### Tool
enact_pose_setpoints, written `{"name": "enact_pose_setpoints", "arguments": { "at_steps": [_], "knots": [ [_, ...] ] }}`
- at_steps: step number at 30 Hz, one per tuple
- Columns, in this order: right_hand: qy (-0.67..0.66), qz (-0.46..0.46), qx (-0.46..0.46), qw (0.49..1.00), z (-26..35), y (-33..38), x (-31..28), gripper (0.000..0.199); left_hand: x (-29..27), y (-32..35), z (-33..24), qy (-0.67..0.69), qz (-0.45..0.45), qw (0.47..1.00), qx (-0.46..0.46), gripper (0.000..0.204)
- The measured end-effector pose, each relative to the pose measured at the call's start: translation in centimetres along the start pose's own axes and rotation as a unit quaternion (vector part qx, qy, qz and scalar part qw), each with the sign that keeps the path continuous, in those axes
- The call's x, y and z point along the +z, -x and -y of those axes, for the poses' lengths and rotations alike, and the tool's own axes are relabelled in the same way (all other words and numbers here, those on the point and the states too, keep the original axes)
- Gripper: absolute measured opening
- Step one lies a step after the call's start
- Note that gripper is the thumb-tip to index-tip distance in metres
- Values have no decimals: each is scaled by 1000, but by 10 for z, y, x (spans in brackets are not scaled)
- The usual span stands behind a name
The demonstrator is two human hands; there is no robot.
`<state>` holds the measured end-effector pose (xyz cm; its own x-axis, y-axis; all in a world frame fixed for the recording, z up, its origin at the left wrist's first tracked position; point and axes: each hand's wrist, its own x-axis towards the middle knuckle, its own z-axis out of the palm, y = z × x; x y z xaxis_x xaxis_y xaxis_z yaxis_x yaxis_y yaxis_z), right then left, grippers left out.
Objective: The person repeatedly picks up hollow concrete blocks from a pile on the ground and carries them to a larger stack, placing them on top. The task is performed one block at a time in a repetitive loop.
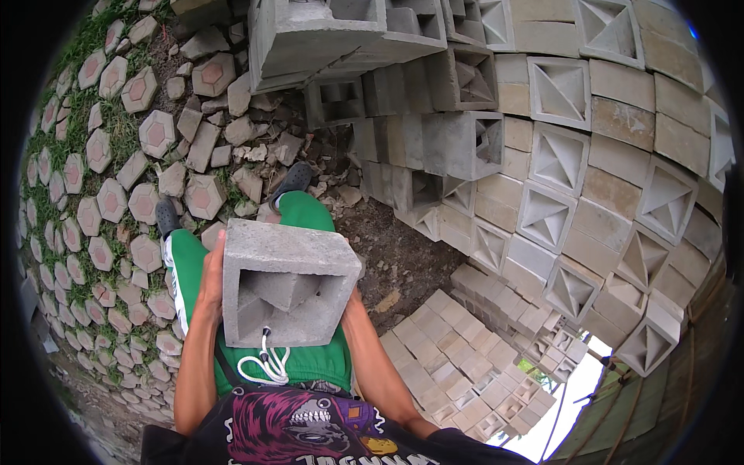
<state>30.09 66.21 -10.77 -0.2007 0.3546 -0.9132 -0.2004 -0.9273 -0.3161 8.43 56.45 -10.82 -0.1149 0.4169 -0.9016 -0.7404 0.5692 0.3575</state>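
A grey concrete vent block (291, 246) is held in front of my body, above my green trousers (318, 363). Its hollow face, with slanted inner faces, is turned up toward me. My left hand (212, 271) is pressed along the block's left side, fingers partly hidden behind it. On the opposite side my right hand (354, 301) grips the block, mostly covered by its edge. A white drawstring (267, 368) hangs from my waist just below the block, its upper end overlapping the block's lower rim.
Stacked vent blocks (559, 89) and plain bricks (620, 170) form a high wall at the right. More grey blocks (310, 46) stand ahead. Hexagonal pavers (157, 132) lie in grass at the left, with broken rubble (248, 182) near my feet. Lower right is another brick stack (446, 341).
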Motion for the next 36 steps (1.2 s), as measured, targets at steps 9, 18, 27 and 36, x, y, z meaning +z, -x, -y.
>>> {"name": "enact_pose_setpoints", "arguments": {
  "at_steps": [9, 18, 27, 36],
  "knots": [
    [-29, -34, 18, 999, 70, -94, -63, 55, 87, -86, 4, 27, -52, 998, 22, 67],
    [-163, -35, -72, 983, 76, -302, -127, 85, 141, -352, -8, -187, -77, 979, -25, 63],
    [-90, -123, -100, 983, 94, -476, -168, 71, 179, -581, -9, -323, -17, 943, 80, 60],
    [-135, -257, -118, 950, 132, -538, -144, 48, 190, -603, -40, -413, -29, 884, 220, 69]
  ]
}}
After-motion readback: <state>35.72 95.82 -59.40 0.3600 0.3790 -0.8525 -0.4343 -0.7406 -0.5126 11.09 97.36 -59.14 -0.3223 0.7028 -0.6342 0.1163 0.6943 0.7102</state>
